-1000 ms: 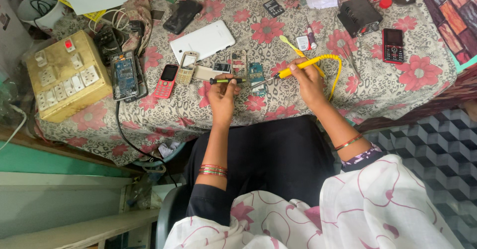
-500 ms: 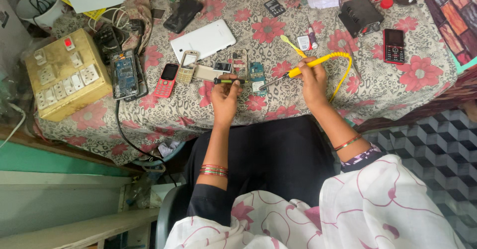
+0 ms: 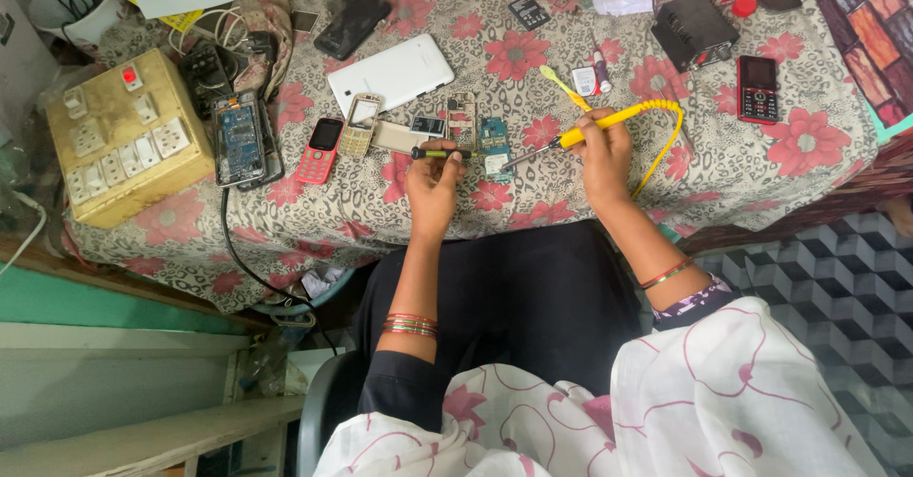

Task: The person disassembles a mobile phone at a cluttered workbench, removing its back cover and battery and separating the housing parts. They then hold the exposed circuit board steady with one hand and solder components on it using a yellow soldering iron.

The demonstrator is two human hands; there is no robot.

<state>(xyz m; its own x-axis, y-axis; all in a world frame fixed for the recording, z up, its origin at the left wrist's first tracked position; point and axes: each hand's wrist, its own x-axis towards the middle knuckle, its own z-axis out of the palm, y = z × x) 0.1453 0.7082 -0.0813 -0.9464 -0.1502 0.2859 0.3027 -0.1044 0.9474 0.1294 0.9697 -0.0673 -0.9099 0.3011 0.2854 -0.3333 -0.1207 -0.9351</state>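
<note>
Head view, bench inventory with hazards

Iron: yellow grip, coiled yellow cord, held in right hand, fingers wrapped shut around the grip; tip aimed left and down at a small green board on the cloth near the table's front edge

Driver: dark, lying crosswise, pinched between thumb and fingertips of left hand, just left of the board

Around: gold keypad phone, red phone, white tablet, opened handset, socket box, floral cloth

Risks, judged:
- hot tip may scorch the cloth or the left fingertips, which sit close
- cord may snag and pull the tip off the board
- loose board may slide under pressure
</note>
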